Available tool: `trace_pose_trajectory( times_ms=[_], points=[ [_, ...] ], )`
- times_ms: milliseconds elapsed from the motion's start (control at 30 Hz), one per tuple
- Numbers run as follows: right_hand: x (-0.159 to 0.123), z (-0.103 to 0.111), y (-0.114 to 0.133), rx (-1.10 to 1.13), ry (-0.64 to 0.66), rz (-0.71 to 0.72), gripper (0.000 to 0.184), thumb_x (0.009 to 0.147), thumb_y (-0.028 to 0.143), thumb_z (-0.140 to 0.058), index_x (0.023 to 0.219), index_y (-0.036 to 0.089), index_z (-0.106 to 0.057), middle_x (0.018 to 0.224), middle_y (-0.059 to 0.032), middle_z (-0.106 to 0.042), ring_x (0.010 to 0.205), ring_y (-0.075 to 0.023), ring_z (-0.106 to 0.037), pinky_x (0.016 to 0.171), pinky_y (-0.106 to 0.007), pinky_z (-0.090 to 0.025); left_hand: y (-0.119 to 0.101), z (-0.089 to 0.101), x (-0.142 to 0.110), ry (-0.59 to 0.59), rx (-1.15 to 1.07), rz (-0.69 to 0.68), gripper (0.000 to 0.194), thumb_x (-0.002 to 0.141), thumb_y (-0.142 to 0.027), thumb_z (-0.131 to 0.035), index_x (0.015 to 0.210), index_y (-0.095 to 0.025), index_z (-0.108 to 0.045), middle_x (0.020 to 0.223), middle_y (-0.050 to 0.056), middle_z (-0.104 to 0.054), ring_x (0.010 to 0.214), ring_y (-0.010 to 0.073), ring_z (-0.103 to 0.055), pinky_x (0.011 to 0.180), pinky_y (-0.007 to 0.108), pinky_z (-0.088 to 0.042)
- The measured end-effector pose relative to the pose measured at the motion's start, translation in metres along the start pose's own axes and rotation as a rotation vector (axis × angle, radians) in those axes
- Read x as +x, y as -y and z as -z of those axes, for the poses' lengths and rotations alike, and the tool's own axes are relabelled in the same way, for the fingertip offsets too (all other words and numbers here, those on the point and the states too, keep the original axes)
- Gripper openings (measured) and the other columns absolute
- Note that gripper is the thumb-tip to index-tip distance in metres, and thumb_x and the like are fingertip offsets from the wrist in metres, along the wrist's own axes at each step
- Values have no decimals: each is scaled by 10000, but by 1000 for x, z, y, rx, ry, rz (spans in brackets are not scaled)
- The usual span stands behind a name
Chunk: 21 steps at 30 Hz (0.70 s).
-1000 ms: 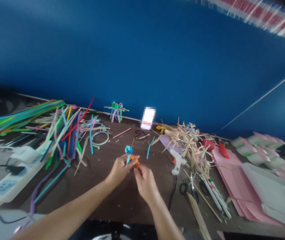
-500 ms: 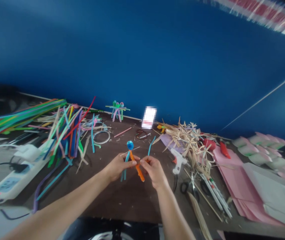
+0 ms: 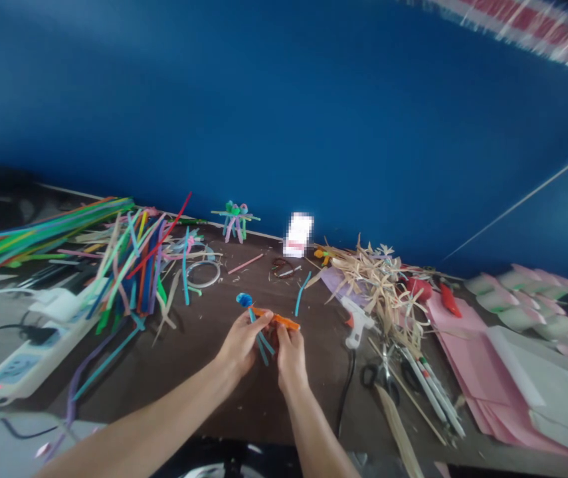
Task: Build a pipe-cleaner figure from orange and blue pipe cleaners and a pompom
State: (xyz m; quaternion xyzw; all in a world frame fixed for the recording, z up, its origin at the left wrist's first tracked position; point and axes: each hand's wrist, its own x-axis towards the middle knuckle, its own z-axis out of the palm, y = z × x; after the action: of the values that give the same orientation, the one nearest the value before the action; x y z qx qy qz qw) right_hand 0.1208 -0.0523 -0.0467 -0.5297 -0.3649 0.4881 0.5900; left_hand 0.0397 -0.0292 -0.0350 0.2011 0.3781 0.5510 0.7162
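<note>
Between my two hands is a small pipe-cleaner figure (image 3: 262,313) with a round blue head (image 3: 244,301), an orange strip wound along it and light-blue legs (image 3: 265,348) hanging down. My left hand (image 3: 240,340) pinches it just below the head. The fingers of my right hand (image 3: 289,346) are closed on the orange end, which points right. A loose blue pipe cleaner (image 3: 302,293) lies on the table beyond my right hand. Fingertips partly hide the middle of the figure.
Left are a power strip (image 3: 24,358) and many coloured pipe cleaners (image 3: 139,265). Small finished figures (image 3: 235,221) stand at the back near a bright phone (image 3: 298,234). Right are a glue gun (image 3: 358,323), scissors (image 3: 382,375), dried husk flowers (image 3: 378,272) and pink paper (image 3: 473,372).
The figure has tipped from nearly upright to lying sideways, its orange end swinging up to the right. My right hand has shifted slightly left and down and now grips that end.
</note>
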Motion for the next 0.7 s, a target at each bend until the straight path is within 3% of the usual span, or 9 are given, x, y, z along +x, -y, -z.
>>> trace_pose_trajectory(
  times_ms=[100, 233, 400, 567, 700],
  points=[
    [-6, 1, 2, -331, 83, 145, 187, 788, 254, -399, 743, 170, -560, 703, -31, -611, 637, -156, -560, 565, -233, -396, 1, 1, 3, -74, 117, -165, 237, 525, -248, -739, 655, -124, -584, 570, -23, -590, 532, 87, -535, 537, 193, -418],
    [-17, 6, 14, -780, 141, 281, 226, 835, 211, -340, 725, 178, -535, 644, -23, -593, 560, -149, -546, 511, -225, -336, -4, 3, 4, -129, 336, -270, 234, 547, -278, -715, 674, -126, -592, 452, -56, -513, 431, 80, -473, 462, 195, -375],
    [-22, 12, 36, -1091, 130, 446, 223, 833, 163, -337, 754, 171, -545, 646, -38, -605, 560, -154, -561, 525, -232, -310, -16, 5, 4, -107, 691, -394, 183, 575, -291, -687, 660, -140, -629, 556, 0, -612, 542, 139, -557, 551, 234, -422],
    [-12, 24, 57, -1075, 108, 476, 226, 827, 197, -376, 677, 178, -544, 582, -20, -570, 513, -131, -510, 504, -225, -283, -28, 5, 3, 26, 759, -319, 169, 574, -280, -690, 657, -140, -643, 625, 27, -650, 601, 155, -572, 598, 239, -429],
    [3, 32, 64, -715, 191, 336, 186, 778, 279, -487, 632, 180, -545, 555, 10, -539, 508, -110, -473, 508, -206, -312, -39, 2, -2, 194, 692, -185, 148, 512, -220, -735, 575, -144, -625, 533, -9, -602, 526, 116, -521, 550, 209, -406]
  ],
)
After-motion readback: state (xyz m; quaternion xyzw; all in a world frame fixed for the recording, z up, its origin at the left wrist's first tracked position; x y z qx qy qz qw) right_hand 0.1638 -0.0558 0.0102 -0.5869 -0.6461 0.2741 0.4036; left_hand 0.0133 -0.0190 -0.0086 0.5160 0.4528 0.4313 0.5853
